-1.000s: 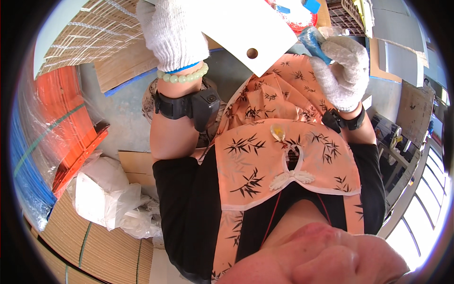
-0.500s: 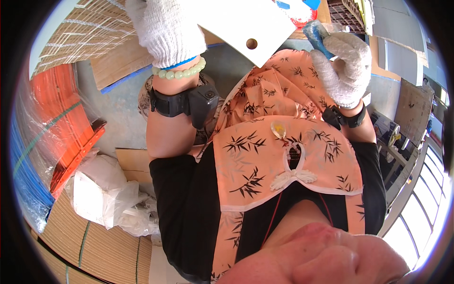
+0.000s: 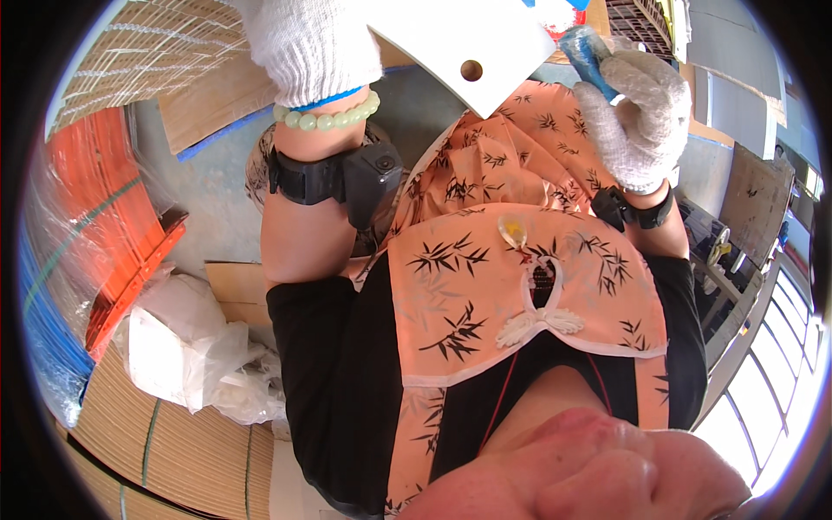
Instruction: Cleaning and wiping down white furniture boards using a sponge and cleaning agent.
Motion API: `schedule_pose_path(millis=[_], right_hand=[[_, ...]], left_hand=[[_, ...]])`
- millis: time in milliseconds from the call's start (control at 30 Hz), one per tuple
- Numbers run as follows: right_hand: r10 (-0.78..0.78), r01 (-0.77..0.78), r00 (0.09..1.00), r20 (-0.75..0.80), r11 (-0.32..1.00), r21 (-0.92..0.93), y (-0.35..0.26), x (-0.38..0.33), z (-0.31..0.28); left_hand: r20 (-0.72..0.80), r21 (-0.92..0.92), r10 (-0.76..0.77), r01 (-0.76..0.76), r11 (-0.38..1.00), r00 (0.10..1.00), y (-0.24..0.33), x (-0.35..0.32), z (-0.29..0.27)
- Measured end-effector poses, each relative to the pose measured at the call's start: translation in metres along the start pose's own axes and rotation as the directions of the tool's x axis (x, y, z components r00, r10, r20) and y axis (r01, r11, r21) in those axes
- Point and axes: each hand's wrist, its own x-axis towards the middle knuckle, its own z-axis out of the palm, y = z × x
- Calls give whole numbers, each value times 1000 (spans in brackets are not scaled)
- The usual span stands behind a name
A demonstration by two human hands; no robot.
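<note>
A white flat panel (image 3: 433, 39) with one round hole near its corner extends in from the top edge, above my lap. My left hand (image 3: 316, 52), in a white knitted glove, is beside the panel's left edge; its fingers run into the glare and out of the picture, so its grip is hidden. To the right of the panel is my right hand (image 3: 646, 117), in a greyish-white glove. Its fingers are curled around a blue object (image 3: 585, 61) that looks wrapped in clear film; its kind does not show. This blue object is close to the panel's right corner.
Orange (image 3: 95, 191) and blue slats under clear film stand at the left. Crumpled plastic (image 3: 191, 347) lies below them, beside stacked brown cardboard (image 3: 173, 451). A red container (image 3: 572, 17) with white contents is at the top. A woven rack (image 3: 165, 61) is at upper left.
The white panel has shifted slightly right and up. My right hand has moved a little the same way with the blue object still in it. My left hand has barely moved.
</note>
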Motion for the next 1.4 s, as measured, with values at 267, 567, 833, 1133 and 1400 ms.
schedule_pose_path(millis=[267, 567, 833, 1133, 1400], right_hand=[[3, -3, 1000, -15, 1000, 17, 2, -3, 2], [-35, 36, 999, 20, 998, -58, 7, -5, 1], [-20, 25, 997, 77, 997, -76, 3, -3, -1], [-18, 24, 999, 43, 991, -129, 1, -4, -3], [-10, 13, 999, 39, 998, -67, -1, -2, -2]], left_hand=[[24, -285, -7, 13, 958, 1000, -11, 3, -8], [-48, -554, -128, 80, 829, 991, -11, 5, -6], [274, -893, -132, 303, 333, 953, -3, 12, -14], [-71, -564, -225, 147, 813, 972, 13, 8, -1], [-120, -508, -213, 124, 852, 970, 9, 6, 4]])
